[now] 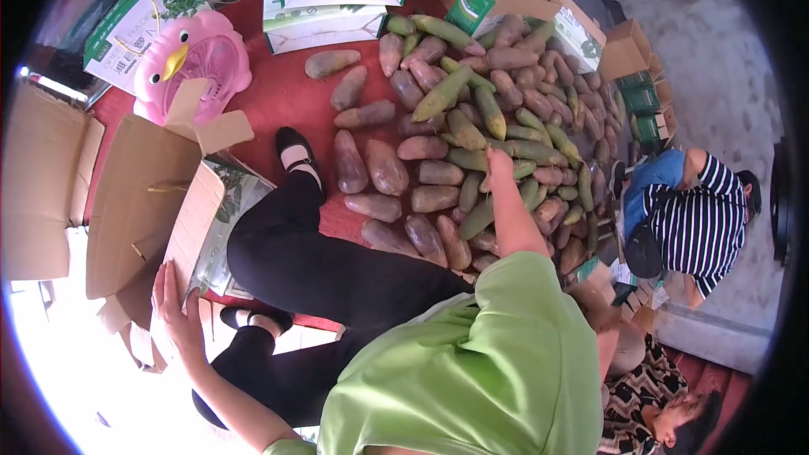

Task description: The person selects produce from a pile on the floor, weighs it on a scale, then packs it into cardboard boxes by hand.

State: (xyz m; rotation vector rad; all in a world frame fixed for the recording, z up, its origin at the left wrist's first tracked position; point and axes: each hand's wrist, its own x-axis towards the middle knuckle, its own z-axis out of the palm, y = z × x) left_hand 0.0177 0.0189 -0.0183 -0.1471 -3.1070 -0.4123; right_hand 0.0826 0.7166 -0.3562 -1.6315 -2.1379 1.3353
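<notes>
Many long radishes, green ones (444,94) and reddish-brown ones (388,168), lie in a large heap on a red floor covering (286,88). My right hand (498,170) reaches into the middle of the heap, its fingers drawn together beside the green radishes; what they grip is too small to make out. On the left, an open carton (187,232) stands beside my legs, with leafy print on its side. My left hand (179,312) is at its near edge, fingers spread, holding nothing. The carton's inside is mostly hidden.
White-and-green boxes (329,27) are stacked at the top, near a pink bird-shaped basin (227,59). Large brown cartons (126,202) stand at far left. A person in a striped shirt (695,219) bends at right; another in a patterned top (645,388) is at lower right.
</notes>
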